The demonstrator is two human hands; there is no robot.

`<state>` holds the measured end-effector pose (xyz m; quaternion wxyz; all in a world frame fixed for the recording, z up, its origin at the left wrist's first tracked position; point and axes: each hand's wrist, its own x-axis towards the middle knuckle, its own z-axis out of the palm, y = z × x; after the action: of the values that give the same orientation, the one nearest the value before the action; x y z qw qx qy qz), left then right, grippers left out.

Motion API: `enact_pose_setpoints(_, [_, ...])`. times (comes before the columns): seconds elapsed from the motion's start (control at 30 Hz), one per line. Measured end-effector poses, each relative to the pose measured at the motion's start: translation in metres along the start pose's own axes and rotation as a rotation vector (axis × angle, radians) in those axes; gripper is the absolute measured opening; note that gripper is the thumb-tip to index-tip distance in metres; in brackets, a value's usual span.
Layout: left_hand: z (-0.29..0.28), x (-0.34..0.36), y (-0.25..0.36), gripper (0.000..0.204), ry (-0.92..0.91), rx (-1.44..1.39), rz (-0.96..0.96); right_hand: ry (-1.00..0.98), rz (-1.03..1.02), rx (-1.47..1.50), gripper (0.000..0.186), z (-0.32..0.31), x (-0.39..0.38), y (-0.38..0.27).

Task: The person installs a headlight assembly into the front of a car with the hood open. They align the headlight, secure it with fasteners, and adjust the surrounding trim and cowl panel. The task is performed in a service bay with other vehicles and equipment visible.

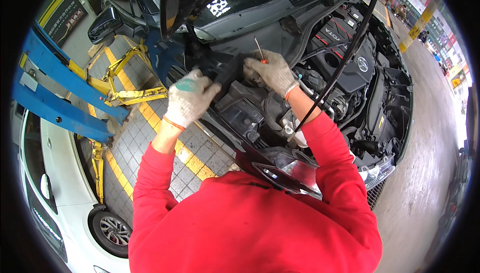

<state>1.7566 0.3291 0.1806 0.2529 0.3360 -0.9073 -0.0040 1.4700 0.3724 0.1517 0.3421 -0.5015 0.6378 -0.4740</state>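
Both my hands wear off-white knit work gloves and are over the left side of a dark car's open engine bay. My left hand (189, 95), with a green patch on the glove's back, is closed at the near edge of a black plastic trim piece (231, 69). Its fingertips are partly hidden. My right hand (272, 74) is closed around a screwdriver (259, 48), whose thin shaft points up and away past an orange-red part. The fingers of that hand are beside the right end of the trim piece; whether they touch it I cannot tell.
A black engine cover (345, 48) is to the right. A long thin rod (345, 63) slants across the bay near my right forearm. At left stand a blue lift post (62, 93), yellow lift arms (137, 94) and a white car (65, 183). A dark panel (172, 3) hangs overhead.
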Motion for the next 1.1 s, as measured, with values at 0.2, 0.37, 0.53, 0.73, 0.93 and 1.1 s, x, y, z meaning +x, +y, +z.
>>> enact_pose_setpoints(0.2, [-0.030, 0.037, 0.007, 0.042, 0.019, -0.112, -0.180, 0.105, -0.150, 0.125, 0.039, -0.008, 0.020, -0.028])
enact_pose_setpoints(0.37, [-0.035, 0.060, 0.002, 0.048, 0.003, -0.154, -0.258, 0.160, -0.225, -0.023, 0.043, -0.012, 0.039, -0.041])
enact_pose_setpoints(0.53, [-0.037, 0.078, -0.008, 0.050, -0.092, -0.357, -0.357, 0.309, -0.391, -0.480, 0.052, -0.021, 0.049, -0.043])
enact_pose_setpoints(0.73, [-0.045, 0.082, 0.026, 0.061, 0.149, -0.311, -0.160, 0.269, -0.350, -0.113, 0.039, -0.053, 0.041, -0.060])
enact_pose_setpoints(0.93, [-0.061, 0.069, 0.049, 0.049, 0.293, -0.555, -0.176, 0.400, -0.259, 0.141, 0.029, -0.106, 0.017, -0.064])
enact_pose_setpoints(1.1, [-0.060, 0.037, 0.024, 0.039, 0.304, -0.836, -0.380, 0.537, -0.248, 0.178, 0.039, -0.178, -0.001, -0.037])
